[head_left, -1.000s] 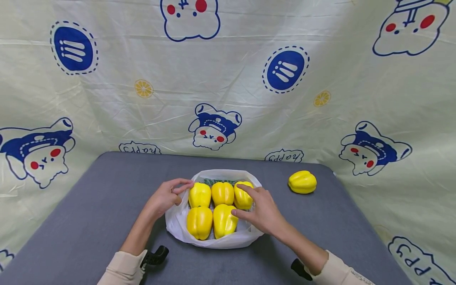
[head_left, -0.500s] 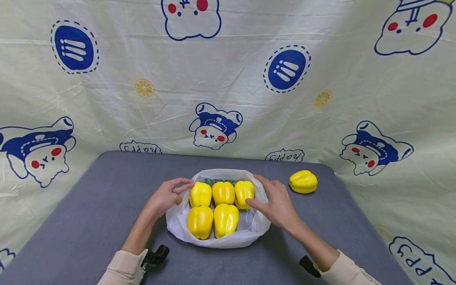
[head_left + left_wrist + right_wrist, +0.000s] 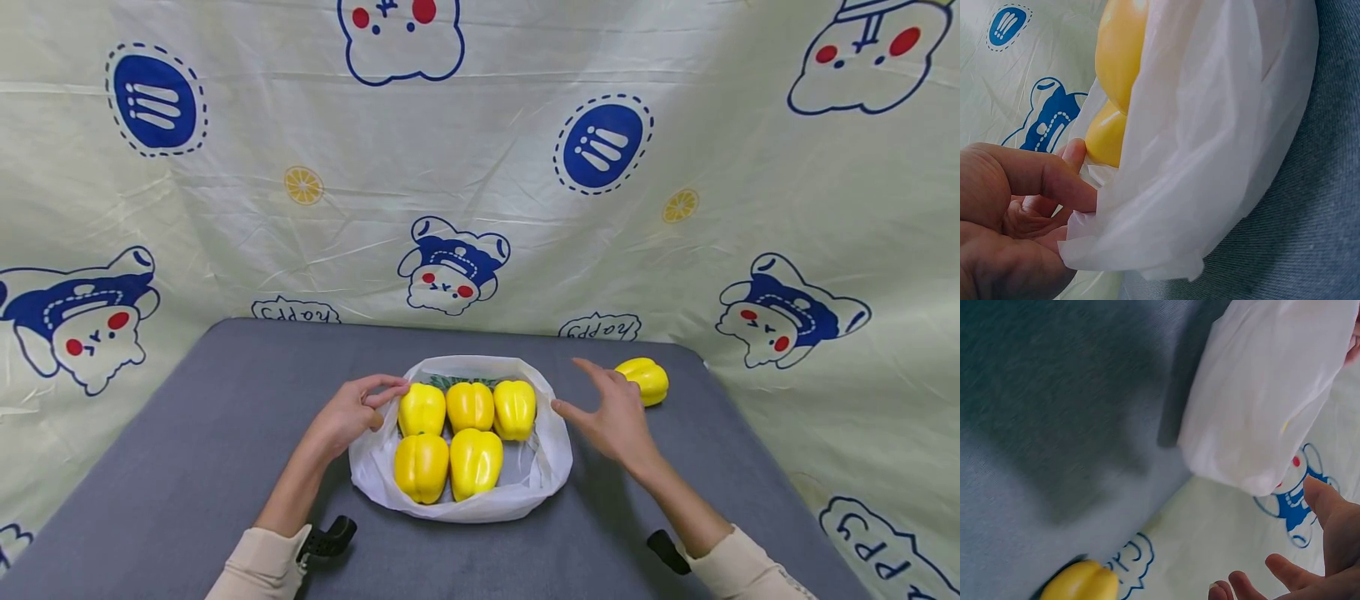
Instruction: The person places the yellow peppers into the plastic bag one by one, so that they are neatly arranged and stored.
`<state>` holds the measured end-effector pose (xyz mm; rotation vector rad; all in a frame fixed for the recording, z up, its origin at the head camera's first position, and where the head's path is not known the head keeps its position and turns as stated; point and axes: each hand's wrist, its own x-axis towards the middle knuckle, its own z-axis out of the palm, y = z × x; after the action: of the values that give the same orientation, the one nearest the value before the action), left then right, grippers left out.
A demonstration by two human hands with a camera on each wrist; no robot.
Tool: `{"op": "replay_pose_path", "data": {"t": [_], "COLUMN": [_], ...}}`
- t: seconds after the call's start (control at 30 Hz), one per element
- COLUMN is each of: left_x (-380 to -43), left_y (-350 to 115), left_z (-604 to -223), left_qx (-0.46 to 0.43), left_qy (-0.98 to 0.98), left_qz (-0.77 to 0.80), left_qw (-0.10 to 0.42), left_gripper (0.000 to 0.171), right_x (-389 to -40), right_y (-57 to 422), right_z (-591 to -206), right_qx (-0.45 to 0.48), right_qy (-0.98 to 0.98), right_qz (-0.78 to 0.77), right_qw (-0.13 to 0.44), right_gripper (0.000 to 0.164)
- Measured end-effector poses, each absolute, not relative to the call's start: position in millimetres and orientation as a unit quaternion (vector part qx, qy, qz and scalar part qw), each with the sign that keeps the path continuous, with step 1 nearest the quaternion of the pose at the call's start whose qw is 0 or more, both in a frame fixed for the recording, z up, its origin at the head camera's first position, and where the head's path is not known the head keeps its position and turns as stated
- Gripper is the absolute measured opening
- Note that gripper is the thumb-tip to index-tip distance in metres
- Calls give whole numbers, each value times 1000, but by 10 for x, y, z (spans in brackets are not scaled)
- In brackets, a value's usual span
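A white plastic bag (image 3: 553, 462) stands wide-mouthed on the table with several yellow bell peppers (image 3: 476, 462) inside, in two rows. At the bag's left rim my left hand (image 3: 348, 417) holds the edge; the left wrist view shows the white plastic (image 3: 1179, 156) caught among its bent fingers. My right hand (image 3: 615, 421) hovers just right of the bag, fingers and thumb spread, holding nothing. Beyond it lies one more yellow bell pepper (image 3: 651, 381) on its side, partly covered by the fingers in the head view. That loose pepper (image 3: 1082, 581) also shows low in the right wrist view.
A grey cloth-covered table (image 3: 247, 417) carries everything. Behind and beside it hangs a pale curtain (image 3: 487, 150) with blue cartoon prints. Dark straps (image 3: 327, 539) ring the wrists, below beige sleeves.
My right hand has moved from above the peppers, across the bag's right rim, toward the loose pepper. The bag's right side has spread outward. My left hand stays put.
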<state>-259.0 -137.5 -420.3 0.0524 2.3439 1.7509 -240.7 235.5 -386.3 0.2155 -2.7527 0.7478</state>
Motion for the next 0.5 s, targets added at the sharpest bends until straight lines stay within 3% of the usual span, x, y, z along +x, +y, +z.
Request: {"op": "replay_pose_path", "data": {"t": [0.5], "left_x": [-2602], "left_y": [-1380], "left_z": [-4219], "left_qx": [29], "left_qy": [788], "left_qz": [607], "left_qw": [101], "left_gripper": [69], "right_x": [-2617], "right_y": [2690], "right_z": [-3925], "right_qx": [9], "right_qy": [-954], "right_qz": [251], "right_qw": [161], "right_gripper": [79]}}
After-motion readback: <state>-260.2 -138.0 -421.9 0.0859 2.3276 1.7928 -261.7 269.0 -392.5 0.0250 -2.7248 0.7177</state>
